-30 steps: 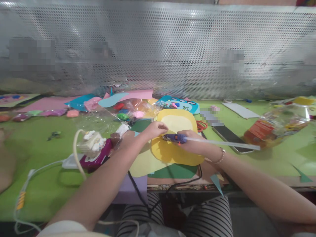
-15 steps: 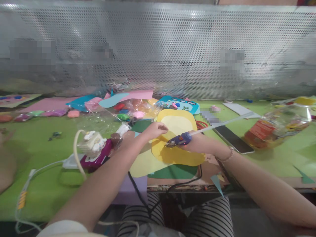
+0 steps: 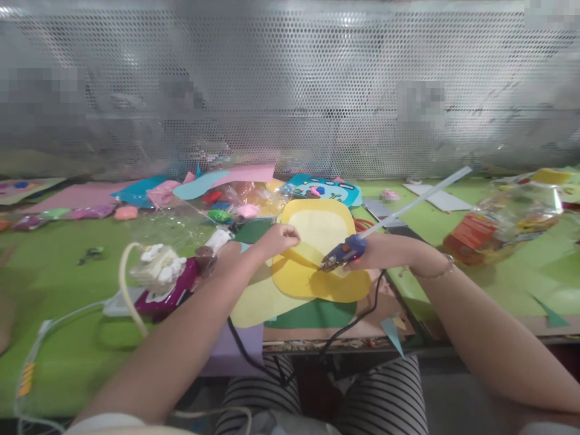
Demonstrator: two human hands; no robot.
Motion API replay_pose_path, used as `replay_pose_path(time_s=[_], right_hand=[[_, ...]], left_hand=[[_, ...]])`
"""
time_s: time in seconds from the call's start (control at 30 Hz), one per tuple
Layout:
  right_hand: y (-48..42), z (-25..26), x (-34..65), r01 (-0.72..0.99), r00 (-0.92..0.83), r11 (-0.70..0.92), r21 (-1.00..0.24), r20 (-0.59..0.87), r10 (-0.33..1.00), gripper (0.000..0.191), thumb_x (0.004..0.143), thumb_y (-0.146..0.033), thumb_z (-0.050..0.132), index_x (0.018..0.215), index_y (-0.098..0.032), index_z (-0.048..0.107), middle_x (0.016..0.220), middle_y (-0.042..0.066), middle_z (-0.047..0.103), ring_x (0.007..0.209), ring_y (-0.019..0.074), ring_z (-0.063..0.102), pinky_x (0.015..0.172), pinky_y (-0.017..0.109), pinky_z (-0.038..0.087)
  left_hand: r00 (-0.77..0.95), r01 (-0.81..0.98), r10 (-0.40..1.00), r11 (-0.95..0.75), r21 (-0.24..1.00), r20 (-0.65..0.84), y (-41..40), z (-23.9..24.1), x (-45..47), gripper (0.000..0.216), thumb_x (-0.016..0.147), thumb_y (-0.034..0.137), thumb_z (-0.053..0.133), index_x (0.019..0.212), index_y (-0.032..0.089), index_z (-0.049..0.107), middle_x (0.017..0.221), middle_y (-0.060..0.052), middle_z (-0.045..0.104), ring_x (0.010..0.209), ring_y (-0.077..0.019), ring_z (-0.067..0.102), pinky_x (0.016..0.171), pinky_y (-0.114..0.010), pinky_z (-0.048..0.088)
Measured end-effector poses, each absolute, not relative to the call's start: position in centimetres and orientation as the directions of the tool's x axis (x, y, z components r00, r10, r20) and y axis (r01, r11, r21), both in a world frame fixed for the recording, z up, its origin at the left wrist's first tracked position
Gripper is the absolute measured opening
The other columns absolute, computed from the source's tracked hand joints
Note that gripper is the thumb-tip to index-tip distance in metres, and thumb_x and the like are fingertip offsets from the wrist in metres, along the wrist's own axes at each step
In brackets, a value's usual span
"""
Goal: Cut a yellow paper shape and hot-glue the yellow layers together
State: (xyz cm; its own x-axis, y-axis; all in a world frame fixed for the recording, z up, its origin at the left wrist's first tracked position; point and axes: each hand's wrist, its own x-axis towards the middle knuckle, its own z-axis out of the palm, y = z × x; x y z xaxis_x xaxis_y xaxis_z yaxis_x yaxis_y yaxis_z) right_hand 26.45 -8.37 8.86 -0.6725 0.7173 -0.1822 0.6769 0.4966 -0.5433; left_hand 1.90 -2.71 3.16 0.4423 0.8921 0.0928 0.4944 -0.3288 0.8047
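My right hand [image 3: 384,250] is closed round a blue hot glue gun [image 3: 345,252], its nozzle pointing down and left over a yellow rounded paper shape [image 3: 338,287]. A long clear glue stick [image 3: 414,204] sticks out of the gun's back, up and to the right. On the upper part of the yellow shape is a pale cream panel [image 3: 321,221]. My left hand [image 3: 280,239] is at the shape's left edge, fingers curled and pressed together; what they hold, if anything, cannot be made out. Dark green paper [image 3: 312,315] and pale yellow paper [image 3: 251,307] lie beneath.
A black cord [image 3: 357,317] hangs over the table's front edge. Left are a purple power strip [image 3: 174,289] and cream charger [image 3: 158,269]. A bottle [image 3: 496,226] lies to the right. Clay packets [image 3: 220,215] and a blue craft piece [image 3: 347,192] lie behind; a perforated metal screen [image 3: 290,84] stands beyond.
The glue gun has moved right and slightly away from my left hand, and its glue stick now points more steeply upward. My left hand stays by the yellow shape. The view has shifted slightly.
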Motion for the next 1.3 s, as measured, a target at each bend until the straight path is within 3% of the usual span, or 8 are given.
replay_pose_path(time_s=[0.43, 0.6, 0.7, 0.8, 0.9, 1.03, 1.2, 1.3], right_hand=[[-8.8, 9.3, 26.6, 0.606, -0.724, 0.429, -0.669, -0.241, 0.646, 0.038, 0.070, -0.034, 0.067, 0.105, -0.021, 0.068, 0.099, 0.002, 0.069, 0.089, 0.0196, 0.062, 0.077, 0.025, 0.049], [-7.6, 9.1, 27.7, 0.587, -0.639, 0.362, -0.724, -0.140, 0.756, 0.027, 0.064, -0.038, 0.072, 0.075, -0.014, 0.069, 0.059, 0.001, 0.061, 0.060, 0.0146, 0.056, 0.056, 0.024, 0.046], [-6.6, 8.4, 28.5, 0.452, -0.569, 0.239, -0.859, -0.072, 0.819, 0.031, 0.068, -0.045, 0.066, 0.061, -0.015, 0.063, 0.041, -0.003, 0.045, 0.040, 0.0088, 0.041, 0.040, 0.022, 0.033], [-6.0, 7.8, 28.8, 0.142, -0.434, 0.211, -0.967, 0.131, 0.891, 0.032, 0.068, -0.047, 0.064, 0.061, -0.016, 0.058, 0.040, -0.005, 0.041, 0.035, 0.0062, 0.032, 0.036, 0.021, 0.022], [-5.7, 7.7, 28.6, -0.040, -0.289, 0.232, -0.972, 0.234, 0.928, 0.031, 0.068, -0.045, 0.064, 0.062, -0.016, 0.054, 0.045, -0.005, 0.041, 0.034, 0.0047, 0.029, 0.035, 0.021, 0.020], [-5.4, 7.7, 28.2, -0.093, -0.144, 0.278, -0.956, 0.289, 0.947, 0.029, 0.069, -0.042, 0.063, 0.061, -0.019, 0.048, 0.046, -0.006, 0.038, 0.036, 0.0054, 0.029, 0.035, 0.022, 0.024], [-5.0, 7.4, 28.0, -0.134, -0.020, 0.304, -0.943, 0.310, 0.951, 0.027, 0.068, -0.040, 0.064, 0.064, -0.019, 0.047, 0.054, -0.004, 0.043, 0.037, 0.0046, 0.029, 0.035, 0.022, 0.026], [-4.8, 7.2, 28.1, -0.145, -0.017, 0.292, -0.945, 0.298, 0.955, 0.027, 0.068, -0.039, 0.065, 0.064, -0.019, 0.047, 0.055, -0.004, 0.044, 0.037, 0.0047, 0.029, 0.035, 0.022, 0.025]], left_hand=[[0.544, 0.475, 0.838, -0.349, 0.808, 0.042, -3.8, 3.9, 2.1, 0.025, 0.072, 0.029, 0.042, 0.054, 0.017, 0.055, 0.060, -0.003, 0.058, 0.055, -0.0145, 0.053, 0.057, -0.026, 0.043], [0.540, 0.655, 0.818, -0.555, 0.513, 0.195, -4.3, 3.0, 3.1, 0.035, 0.085, 0.039, 0.037, 0.088, 0.016, 0.064, 0.090, -0.009, 0.065, 0.083, -0.0221, 0.060, 0.077, -0.033, 0.045], [0.653, 0.653, 0.722, -0.690, 0.313, 0.229, -4.9, 2.3, 3.6, 0.046, 0.090, 0.038, 0.032, 0.125, 0.015, 0.049, 0.131, -0.013, 0.049, 0.121, -0.0248, 0.044, 0.102, -0.037, 0.031], [0.728, 0.660, 0.685, -0.712, 0.241, 0.031, -5.7, 1.9, 3.8, 0.059, 0.092, 0.048, 0.024, 0.143, 0.020, 0.024, 0.151, -0.008, 0.021, 0.138, -0.0248, 0.015, 0.110, -0.043, 0.013], [0.722, 0.685, 0.687, -0.693, 0.226, -0.083, -6.0, 2.0, 3.9, 0.064, 0.091, 0.054, 0.020, 0.146, 0.023, 0.011, 0.153, -0.005, 0.008, 0.140, -0.0249, 0.004, 0.110, -0.048, 0.007], [0.676, 0.691, 0.722, -0.691, 0.210, 0.151, -5.8, 2.0, 4.1, 0.060, 0.094, 0.044, 0.018, 0.146, 0.020, 0.003, 0.153, -0.006, 0.002, 0.140, -0.0223, -0.002, 0.111, -0.044, 0.006], [0.716, 0.687, 0.698, -0.705, 0.177, 0.006, -5.5, 1.2, 4.5, 0.060, 0.093, 0.048, 0.018, 0.146, 0.022, 0.009, 0.153, -0.007, 0.007, 0.140, -0.0249, 0.003, 0.110, -0.047, 0.010], [0.686, 0.706, 0.722, -0.691, 0.154, 0.093, -5.4, 1.3, 4.5, 0.063, 0.092, 0.049, 0.018, 0.146, 0.019, 0.006, 0.153, -0.009, 0.002, 0.140, -0.0242, 0.000, 0.111, -0.046, 0.006]])
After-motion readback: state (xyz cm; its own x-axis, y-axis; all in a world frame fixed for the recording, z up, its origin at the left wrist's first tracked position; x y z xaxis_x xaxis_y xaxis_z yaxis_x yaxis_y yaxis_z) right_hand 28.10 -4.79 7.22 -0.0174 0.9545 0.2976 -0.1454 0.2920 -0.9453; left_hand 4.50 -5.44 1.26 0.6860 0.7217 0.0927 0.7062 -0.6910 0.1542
